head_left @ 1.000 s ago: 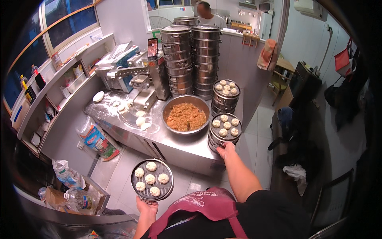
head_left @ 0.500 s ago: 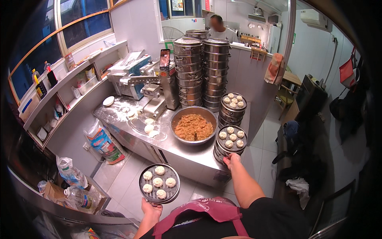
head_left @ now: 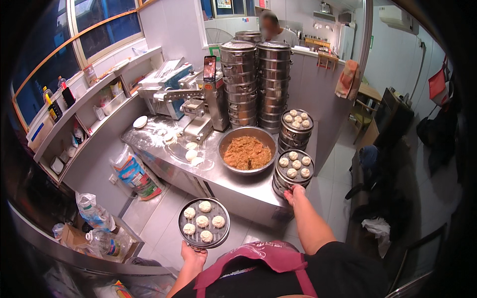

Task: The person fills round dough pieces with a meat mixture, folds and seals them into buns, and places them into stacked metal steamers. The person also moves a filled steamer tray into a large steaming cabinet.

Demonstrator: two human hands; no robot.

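My left hand (head_left: 194, 252) grips a round metal steamer tray (head_left: 211, 213) from its near side and holds it level above the floor, in front of the counter. Several white pleated buns (head_left: 202, 221) are spaced over its dark perforated base. At the counter's right front corner, my right hand (head_left: 295, 194) is closed at the near side of a short steamer stack (head_left: 279, 186); its fingertips are partly hidden against the metal. More pleated buns (head_left: 293, 173) rest on that stack's top tray. Left of it stands a big steel bowl (head_left: 222, 164) of orange-brown filling (head_left: 248, 151).
Behind the bowl rise tall steamer stacks (head_left: 240, 82), with another bun-topped stack (head_left: 295, 135) at their right. A dough machine (head_left: 198, 126), a phone (head_left: 209, 68) and floured dough pieces (head_left: 191, 155) are on the counter's left part. A flour sack (head_left: 141, 176) leans below. Someone (head_left: 272, 29) stands beyond the partition.
The whole view has shifted slightly, so counter and trays appear a little further right, the near things a bit higher. Both hands keep their places at the trays.
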